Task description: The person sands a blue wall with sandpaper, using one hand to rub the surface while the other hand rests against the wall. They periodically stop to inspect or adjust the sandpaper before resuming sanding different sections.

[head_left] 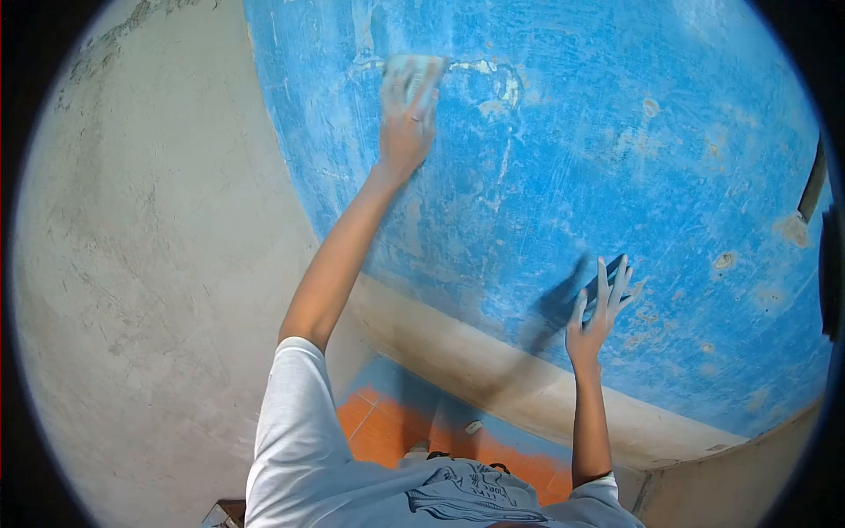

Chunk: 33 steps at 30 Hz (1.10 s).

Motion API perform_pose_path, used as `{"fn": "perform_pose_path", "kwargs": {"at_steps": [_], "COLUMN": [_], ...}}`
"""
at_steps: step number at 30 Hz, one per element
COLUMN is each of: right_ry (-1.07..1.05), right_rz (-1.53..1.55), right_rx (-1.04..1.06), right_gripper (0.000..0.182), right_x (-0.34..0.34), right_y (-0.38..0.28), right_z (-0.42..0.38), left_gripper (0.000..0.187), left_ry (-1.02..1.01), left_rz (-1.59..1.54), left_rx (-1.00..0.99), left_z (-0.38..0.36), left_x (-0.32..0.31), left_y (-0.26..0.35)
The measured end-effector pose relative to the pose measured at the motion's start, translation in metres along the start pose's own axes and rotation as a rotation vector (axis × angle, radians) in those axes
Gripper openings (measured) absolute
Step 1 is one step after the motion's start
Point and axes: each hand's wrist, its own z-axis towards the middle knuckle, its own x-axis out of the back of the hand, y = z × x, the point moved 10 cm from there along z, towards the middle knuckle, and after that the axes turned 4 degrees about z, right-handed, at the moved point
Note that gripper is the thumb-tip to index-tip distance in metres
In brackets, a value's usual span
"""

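My left hand (407, 132), smeared by motion, is high on the blue wall (563, 167). Under its fingers it presses a pale, dusty sheet of sandpaper (419, 62) flat to the paint. The sheet lies over a cracked line with chipped, whitish patches (506, 84) just to its right. Lower down at the right, my right hand (600, 312) is held up at the wall with its fingers spread. Whitish dust coats those fingers, nothing is in them, and a dark shadow falls beside them.
A bare grey plaster wall (158, 238) meets the blue one at the left. Along the bottom runs a cream band (493, 361). Dusty orange floor tiles (374, 431) carry a small pale scrap (473, 428). Dark objects (829, 273) stand at the right edge.
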Motion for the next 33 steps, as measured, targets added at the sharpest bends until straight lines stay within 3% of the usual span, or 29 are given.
{"fn": "perform_pose_path", "kwargs": {"at_steps": [2,5,8,11,14,17,20,23,26,29,32,33], "right_ry": [0.003,-0.003,0.008,-0.034,-0.044,-0.018,-0.008,-0.002,-0.021,-0.022,-0.050,-0.062], "right_rz": [0.029,0.052,0.094,0.131,0.097,0.079,0.059,0.036,0.031,0.019,-0.038,-0.059], "right_rx": [-0.011,0.003,0.028,0.023,0.028,0.008,-0.014,-0.026,-0.072,-0.132,-0.172,-0.166], "right_gripper": [0.055,0.054,0.052,0.050,0.049,0.050,0.051,0.052,0.055,0.058,0.062,0.063], "right_x": [-0.005,-0.011,-0.026,-0.045,-0.050,-0.056,-0.062,-0.076,-0.093,-0.103,-0.118,-0.124], "right_y": [-0.001,-0.009,-0.017,-0.030,-0.037,-0.032,-0.037,-0.045,-0.052,-0.052,-0.047,-0.046], "right_z": [-0.002,-0.005,-0.007,-0.006,-0.008,-0.007,-0.009,-0.010,-0.012,-0.020,-0.029,-0.031], "left_gripper": [0.044,0.047,0.057,0.068,0.065,0.069,0.068,0.060,0.053,0.045,0.042,0.046], "left_ry": [-0.070,-0.105,-0.250,-0.108,0.021,-0.178,-0.005,-0.071,-0.189,0.186,-0.166,-0.107], "left_rz": [0.022,-0.166,-0.035,0.072,0.030,-0.030,-0.272,-0.049,-0.151,-0.425,-0.211,-0.307], "left_rx": [-0.051,0.400,-0.214,0.006,0.164,-0.319,0.298,-0.129,-0.073,0.532,-0.246,0.014], "left_z": [-0.001,-0.016,-0.020,-0.025,-0.014,-0.025,-0.017,-0.031,-0.070,-0.082,-0.121,-0.134], "left_x": [0.007,-0.003,0.011,0.001,0.002,0.003,0.000,0.002,-0.023,-0.007,-0.007,-0.008], "left_y": [-0.006,-0.072,0.030,-0.026,-0.070,0.001,-0.095,-0.029,-0.040,-0.124,-0.028,-0.060]}}
